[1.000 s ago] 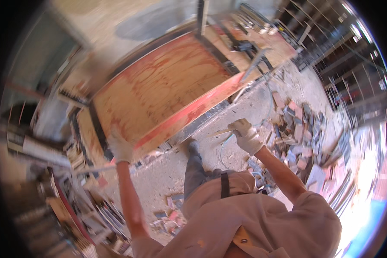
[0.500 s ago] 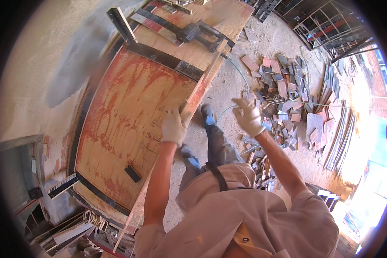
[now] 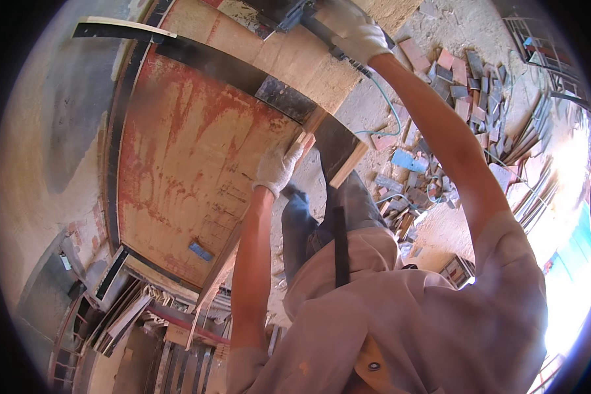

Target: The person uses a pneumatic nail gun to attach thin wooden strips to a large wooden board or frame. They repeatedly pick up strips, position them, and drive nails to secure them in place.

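Note:
A large wooden panel (image 3: 184,151) with red stains and dark strips along its edges lies at my left. My left hand (image 3: 279,167), in a pale work glove, is closed round the narrow wooden strip (image 3: 224,262) along the panel's near edge. Just beyond that hand, a short dark board (image 3: 338,146) with a pale edge sticks out past the strip. My right hand (image 3: 356,34), gloved too and partly blurred, reaches far forward and closes over the handle of a black nail gun (image 3: 318,29) with an air hose. Its fingers are partly hidden.
Board offcuts (image 3: 469,82) lie heaped on the floor at the right, with a thin hose (image 3: 395,111) running nearby. A dark wooden bar (image 3: 121,30) juts out at the panel's far left corner. A small blue-grey block (image 3: 200,251) rests on the panel. Stacked boards (image 3: 128,315) stand at lower left.
My right hand has moved from over the floor forward to the nail gun and closed on it. A short dark board now shows beyond my left hand. The view has shifted.

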Demonstrator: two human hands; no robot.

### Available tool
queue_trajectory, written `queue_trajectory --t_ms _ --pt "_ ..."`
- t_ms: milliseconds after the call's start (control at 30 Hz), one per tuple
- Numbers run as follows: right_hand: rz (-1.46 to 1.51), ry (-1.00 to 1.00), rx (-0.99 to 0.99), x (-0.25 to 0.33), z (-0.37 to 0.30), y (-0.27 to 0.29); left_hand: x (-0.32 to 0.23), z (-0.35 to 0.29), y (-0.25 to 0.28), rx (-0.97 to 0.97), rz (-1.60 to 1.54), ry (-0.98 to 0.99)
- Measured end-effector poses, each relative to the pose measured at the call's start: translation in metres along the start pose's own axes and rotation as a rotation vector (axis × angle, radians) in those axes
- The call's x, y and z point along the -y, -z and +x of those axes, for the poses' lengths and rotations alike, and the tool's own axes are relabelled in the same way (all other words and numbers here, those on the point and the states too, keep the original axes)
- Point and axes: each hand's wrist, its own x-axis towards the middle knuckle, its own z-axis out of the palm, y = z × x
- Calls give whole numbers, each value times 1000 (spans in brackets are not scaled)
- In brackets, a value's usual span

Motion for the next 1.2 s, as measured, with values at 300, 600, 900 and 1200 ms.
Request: queue_trajectory --t_ms 300,600,900,1200 --pt "280 -220 428 32 59 -83 -16 1 0 -59 -219 306" --pt "96 449 -206 -56 -43 4 -14 2 -11 1 -271 371" --pt "1469 -796 54 18 -304 166 -10 6 -9 -26 -243 360" --pt "2454 -1033 320 105 -406 77 -17 -14 -22 -175 343 -68"
